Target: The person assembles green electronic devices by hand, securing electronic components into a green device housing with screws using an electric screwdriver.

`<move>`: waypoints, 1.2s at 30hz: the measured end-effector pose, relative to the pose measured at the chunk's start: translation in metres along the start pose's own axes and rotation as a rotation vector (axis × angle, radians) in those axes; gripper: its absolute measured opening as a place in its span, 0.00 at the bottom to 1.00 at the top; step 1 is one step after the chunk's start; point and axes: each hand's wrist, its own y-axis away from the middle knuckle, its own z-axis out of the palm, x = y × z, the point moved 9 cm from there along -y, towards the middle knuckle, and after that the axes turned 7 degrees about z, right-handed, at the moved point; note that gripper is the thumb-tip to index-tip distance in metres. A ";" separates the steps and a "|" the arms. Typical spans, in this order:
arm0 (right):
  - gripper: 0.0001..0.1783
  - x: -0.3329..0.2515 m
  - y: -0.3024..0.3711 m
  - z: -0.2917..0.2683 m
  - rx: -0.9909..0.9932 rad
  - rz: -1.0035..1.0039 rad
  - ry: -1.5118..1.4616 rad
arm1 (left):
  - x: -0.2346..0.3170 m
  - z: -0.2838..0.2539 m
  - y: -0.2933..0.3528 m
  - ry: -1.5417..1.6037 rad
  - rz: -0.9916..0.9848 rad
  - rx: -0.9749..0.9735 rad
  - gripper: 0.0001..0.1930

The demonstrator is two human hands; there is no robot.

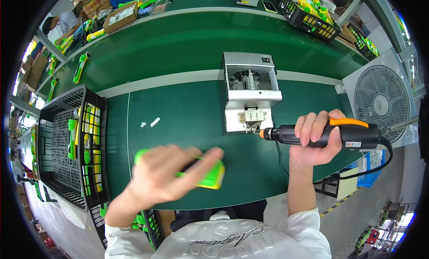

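Green-and-yellow plastic part: lies under my left hand on the green mat, lower centre of the frame. Fingers closed over its top, clamped on it; hand is motion-blurred, so the exact finger placement cannot be read. One green end of the part shows at the hand's left edge, the yellow-green end at its right.

Right hand, right of centre: wrapped tight around the black electric screwdriver with an orange top. Tool held level, its tip pointing to frame left, touching or just beside the front of the grey metal screw feeder. Black cable loops down from the tool's rear end.

Feeder stands at centre frame, on the mat, above and between both hands.

Left of frame: black plastic crate holding several green and yellow parts along its right side. Two small white bits on the mat between crate and feeder.

Right edge: white fan. Top of frame: green conveyor belt, with more crates of green-yellow parts at upper right and cardboard boxes at upper left.
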 end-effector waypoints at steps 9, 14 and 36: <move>0.16 0.017 -0.002 0.015 -0.070 -0.004 0.117 | 0.044 0.117 0.004 -0.096 0.087 -0.206 0.30; 0.16 0.016 0.001 0.025 -0.138 -0.035 0.186 | 0.045 0.141 -0.002 -0.147 0.072 -0.228 0.28; 0.12 0.073 -0.052 0.052 -0.120 0.470 0.343 | 0.017 0.138 -0.006 0.440 -0.141 -0.105 0.20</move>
